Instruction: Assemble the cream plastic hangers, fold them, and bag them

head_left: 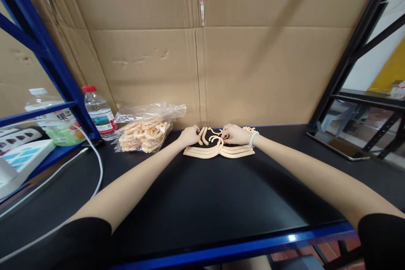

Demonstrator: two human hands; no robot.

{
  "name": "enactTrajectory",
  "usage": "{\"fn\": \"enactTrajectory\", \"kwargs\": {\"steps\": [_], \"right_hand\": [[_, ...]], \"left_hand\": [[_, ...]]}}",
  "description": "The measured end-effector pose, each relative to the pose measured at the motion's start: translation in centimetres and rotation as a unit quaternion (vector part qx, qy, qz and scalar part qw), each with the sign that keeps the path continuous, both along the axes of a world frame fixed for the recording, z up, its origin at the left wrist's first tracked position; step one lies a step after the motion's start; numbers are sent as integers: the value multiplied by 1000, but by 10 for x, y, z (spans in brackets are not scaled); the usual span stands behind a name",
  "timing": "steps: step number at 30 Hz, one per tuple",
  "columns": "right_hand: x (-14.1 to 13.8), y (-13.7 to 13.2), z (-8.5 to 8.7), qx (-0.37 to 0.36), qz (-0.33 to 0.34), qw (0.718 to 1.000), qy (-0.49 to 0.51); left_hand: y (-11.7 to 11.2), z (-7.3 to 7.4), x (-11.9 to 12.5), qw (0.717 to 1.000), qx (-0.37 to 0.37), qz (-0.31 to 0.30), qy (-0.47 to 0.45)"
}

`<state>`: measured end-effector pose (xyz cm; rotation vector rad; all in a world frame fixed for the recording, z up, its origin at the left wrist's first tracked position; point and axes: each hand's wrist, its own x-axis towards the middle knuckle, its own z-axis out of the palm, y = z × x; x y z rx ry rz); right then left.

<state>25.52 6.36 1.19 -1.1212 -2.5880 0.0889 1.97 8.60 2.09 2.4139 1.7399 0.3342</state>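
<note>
Several beige plastic folding hangers (218, 152) lie side by side on the black table, their arms spread left and right and their hooks pointing away from me. My left hand (190, 135) is closed, with its fingertips on a short beige hanger arm (201, 132). Beside it lies another loose curved arm (205, 137). My right hand (236, 134), with a pale beaded bracelet at the wrist, has its fingers pinched together just behind the hangers' hooks. What those fingers hold is hidden. A loose beige hook (215, 130) lies between my hands, and more hooks (249, 129) show behind my right hand.
To the left, a clear plastic bag (144, 133) of beige parts stands near a red-capped water bottle (99, 114). A white cable (100, 168) loops over the table's left side. A tablet or phone (337, 145) lies at the right. Cardboard (142, 59) walls the back.
</note>
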Motion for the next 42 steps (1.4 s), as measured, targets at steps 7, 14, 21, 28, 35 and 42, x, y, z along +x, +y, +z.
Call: {"fn": "enactTrajectory", "kwargs": {"steps": [7,14,21,28,35,42], "right_hand": [[10,6,2,7,-89,986,143],[17,9,7,20,-195,916,350],[16,-30,26,-53,-180,832,522],[6,-92,28,-216,-100,767,597],[-19,-108,3,-305,-69,710,631],[-23,-115,-12,-361,-44,664,653]], "left_hand": [[2,2,5,1000,-1,15,12],[-2,7,11,999,-9,36,-12],[-5,20,-4,986,-68,41,-146],[-54,22,-20,916,-153,-32,-369],[-109,-14,-3,834,-147,-128,-516],[-112,-19,-1,800,-173,-138,-558]]}}
